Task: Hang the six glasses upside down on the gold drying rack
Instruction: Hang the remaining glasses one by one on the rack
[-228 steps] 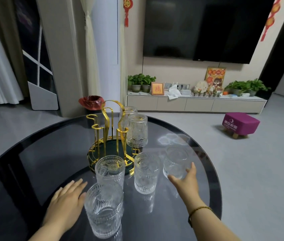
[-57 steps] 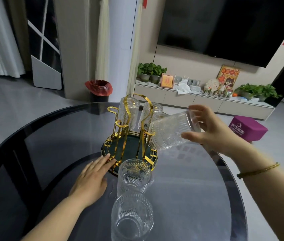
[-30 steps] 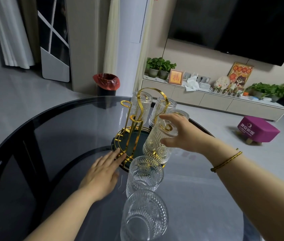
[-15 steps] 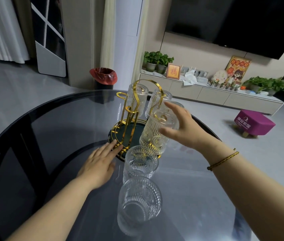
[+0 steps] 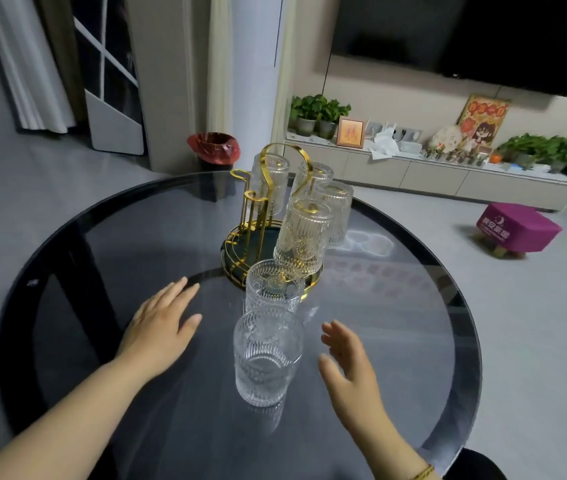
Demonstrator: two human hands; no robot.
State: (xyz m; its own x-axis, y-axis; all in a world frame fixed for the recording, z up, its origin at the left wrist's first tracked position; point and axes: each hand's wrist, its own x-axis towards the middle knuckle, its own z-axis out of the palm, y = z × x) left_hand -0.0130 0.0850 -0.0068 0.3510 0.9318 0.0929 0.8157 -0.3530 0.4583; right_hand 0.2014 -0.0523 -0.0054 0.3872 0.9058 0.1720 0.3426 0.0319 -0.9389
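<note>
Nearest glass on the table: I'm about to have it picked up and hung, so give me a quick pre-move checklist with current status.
1. Right hand free: ok, open and empty beside the nearest glass.
2. Left hand out of the way: ok, flat on the glass table, holding nothing.
3. Nearest glass standing upright, mouth up: ok; it needs inverting before it is hung.
4. Second upright glass clear of the grasp: not ok, it stands right behind the nearest one, close to the rack's base.
5. Free hook on the gold drying rack: ok, bare hooks on its left side.
6. Four hung glasses seated firmly: cannot tell.
</note>
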